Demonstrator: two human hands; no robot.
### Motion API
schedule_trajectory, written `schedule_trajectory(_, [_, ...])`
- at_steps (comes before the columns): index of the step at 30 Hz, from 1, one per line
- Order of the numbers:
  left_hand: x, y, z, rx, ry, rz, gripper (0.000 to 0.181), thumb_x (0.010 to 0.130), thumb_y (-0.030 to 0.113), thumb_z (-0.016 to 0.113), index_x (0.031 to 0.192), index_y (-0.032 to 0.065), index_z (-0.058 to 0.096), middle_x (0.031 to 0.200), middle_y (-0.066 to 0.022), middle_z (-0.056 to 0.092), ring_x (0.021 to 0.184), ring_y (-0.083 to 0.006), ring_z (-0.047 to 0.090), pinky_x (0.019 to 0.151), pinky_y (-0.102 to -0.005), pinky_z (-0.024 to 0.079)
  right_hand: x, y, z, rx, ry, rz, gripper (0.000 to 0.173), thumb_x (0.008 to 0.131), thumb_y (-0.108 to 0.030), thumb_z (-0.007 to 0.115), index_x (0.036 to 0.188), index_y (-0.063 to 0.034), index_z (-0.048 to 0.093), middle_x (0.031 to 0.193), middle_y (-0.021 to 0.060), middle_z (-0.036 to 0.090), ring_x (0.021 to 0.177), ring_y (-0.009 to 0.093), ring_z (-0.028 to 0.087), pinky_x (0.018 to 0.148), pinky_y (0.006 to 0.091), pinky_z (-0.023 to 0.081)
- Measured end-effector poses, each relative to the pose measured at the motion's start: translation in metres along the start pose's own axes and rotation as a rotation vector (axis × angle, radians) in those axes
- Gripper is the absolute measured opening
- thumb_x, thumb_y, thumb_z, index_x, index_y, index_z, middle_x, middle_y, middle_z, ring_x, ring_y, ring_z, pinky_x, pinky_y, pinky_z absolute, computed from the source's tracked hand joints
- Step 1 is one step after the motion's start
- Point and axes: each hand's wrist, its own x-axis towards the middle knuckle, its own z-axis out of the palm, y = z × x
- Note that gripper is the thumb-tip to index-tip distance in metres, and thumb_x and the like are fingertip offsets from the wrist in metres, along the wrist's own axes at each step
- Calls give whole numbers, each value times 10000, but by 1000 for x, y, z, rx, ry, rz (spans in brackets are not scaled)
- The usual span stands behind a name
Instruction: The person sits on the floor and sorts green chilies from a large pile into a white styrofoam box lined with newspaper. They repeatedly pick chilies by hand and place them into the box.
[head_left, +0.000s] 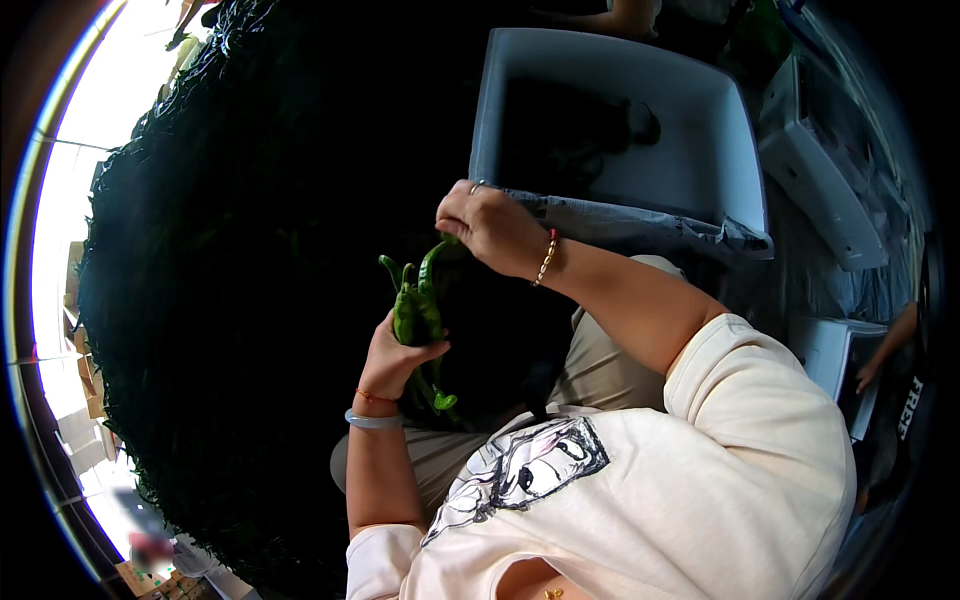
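Note:
A small bunch of long green chili peppers (412, 315) rests in my left hand (390, 356), gripped around the middle with the curved ends pointing up and down. My right hand (495, 225) is just above it, thumb and fingers pinched on the upper end of one curved pepper (427, 274). That fingertip contact is partly in shadow. Beyond my right hand stands a large white bin (697, 172), its near rim covered by a crumpled sheet (630, 214). Dark contents lie inside the bin, too shadowed to tell apart.
A big dark heap, apparently of peppers (150, 217), fills the left side. White containers (817, 165) and a white box (825, 345) stand to the right. Another person's forearm (634, 15) shows at the top, and another person's hand (868, 375) at the right. Cartons (90, 375) line the bright left edge.

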Motion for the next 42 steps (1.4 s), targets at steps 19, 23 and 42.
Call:
schedule_trajectory(19, [9,-24,-1,-312,15,57,565,668,339,684,1055,14,430,895,-27,523,740,-103,522,650,-221,436,-6,-17,12,360,-200,304,218,710,-172,633,816,13,590,676,66,592,613,89,544,552,215,434])
schedule_trajectory(23, [12,-20,1,-259,-32,69,659,621,336,725,1090,-5,411,906,-31,516,772,-97,509,651,-207,428,-2,-11,31,547,-410,516,325,713,-233,642,850,56,579,754,109,598,710,144,570,623,242,454])
schedule_trajectory(42, [9,-34,13,-327,-13,-33,536,661,133,695,1099,14,409,993,-55,517,869,-137,521,725,-248,436,-9,4,32,693,-599,763,323,635,-139,646,883,58,586,703,108,575,591,142,523,541,244,418])
